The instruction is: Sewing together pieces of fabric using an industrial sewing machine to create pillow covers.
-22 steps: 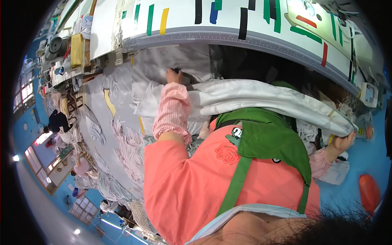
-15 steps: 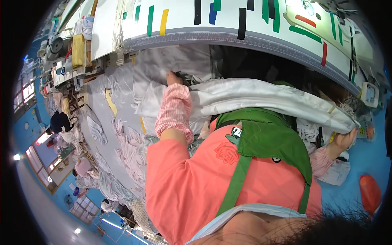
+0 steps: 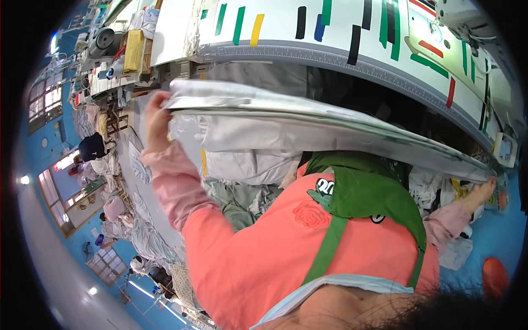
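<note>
From far off, I watch a long strip of thin white folded cloth [image 3: 324, 122] stretched over the lap, in front of the green fabric apron [image 3: 379, 203]. The two hands are wide apart: the left hand [image 3: 159, 120] is closed on one end, and the right hand [image 3: 484, 192] pinches the other. I think the ends are held so the middle won't sag (it looks soft). It lies just below the white counter [image 3: 278, 23] with coloured tape strips [image 3: 239, 26], perhaps for room.
</note>
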Available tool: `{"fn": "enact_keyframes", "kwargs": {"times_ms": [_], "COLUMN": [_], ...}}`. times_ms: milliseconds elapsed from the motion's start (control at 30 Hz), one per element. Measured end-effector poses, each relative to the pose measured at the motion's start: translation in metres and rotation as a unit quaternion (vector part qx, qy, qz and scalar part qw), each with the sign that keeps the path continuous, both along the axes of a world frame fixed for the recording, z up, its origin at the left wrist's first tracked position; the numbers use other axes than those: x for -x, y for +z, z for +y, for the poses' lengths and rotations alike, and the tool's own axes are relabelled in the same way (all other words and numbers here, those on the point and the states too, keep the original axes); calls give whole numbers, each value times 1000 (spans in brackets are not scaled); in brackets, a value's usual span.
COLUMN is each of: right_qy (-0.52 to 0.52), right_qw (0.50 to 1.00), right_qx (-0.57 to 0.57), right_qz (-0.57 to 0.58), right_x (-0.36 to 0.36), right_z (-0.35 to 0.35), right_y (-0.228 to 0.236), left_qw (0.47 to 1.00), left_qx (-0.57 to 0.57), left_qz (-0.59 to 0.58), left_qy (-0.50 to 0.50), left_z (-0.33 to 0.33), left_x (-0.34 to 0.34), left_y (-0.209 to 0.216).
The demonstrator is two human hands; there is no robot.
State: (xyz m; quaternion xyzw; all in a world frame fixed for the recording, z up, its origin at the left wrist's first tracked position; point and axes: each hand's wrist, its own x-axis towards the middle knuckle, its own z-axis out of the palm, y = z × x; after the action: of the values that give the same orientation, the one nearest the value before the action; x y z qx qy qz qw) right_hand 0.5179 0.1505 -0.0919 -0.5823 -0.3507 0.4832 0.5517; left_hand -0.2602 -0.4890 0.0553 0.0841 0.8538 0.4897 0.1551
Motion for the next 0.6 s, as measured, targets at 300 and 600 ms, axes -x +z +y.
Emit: {"fn": "enact_keyframes", "kwargs": {"times_ms": [300, 600], "right_qy": [-45, -132], "right_qw": [997, 990], "right_qx": [18, 5], "right_qz": [-62, -58], "right_x": [-72, -39], "right_z": [-15, -22], "right_y": [-57, -46], "left_qw": [986, 995], "left_qx": [54, 58], "left_qz": [-100, -7], "left_qy": [-122, -79], "left_z": [41, 52], "left_x": [-24, -14], "left_y": [-106, -28]}}
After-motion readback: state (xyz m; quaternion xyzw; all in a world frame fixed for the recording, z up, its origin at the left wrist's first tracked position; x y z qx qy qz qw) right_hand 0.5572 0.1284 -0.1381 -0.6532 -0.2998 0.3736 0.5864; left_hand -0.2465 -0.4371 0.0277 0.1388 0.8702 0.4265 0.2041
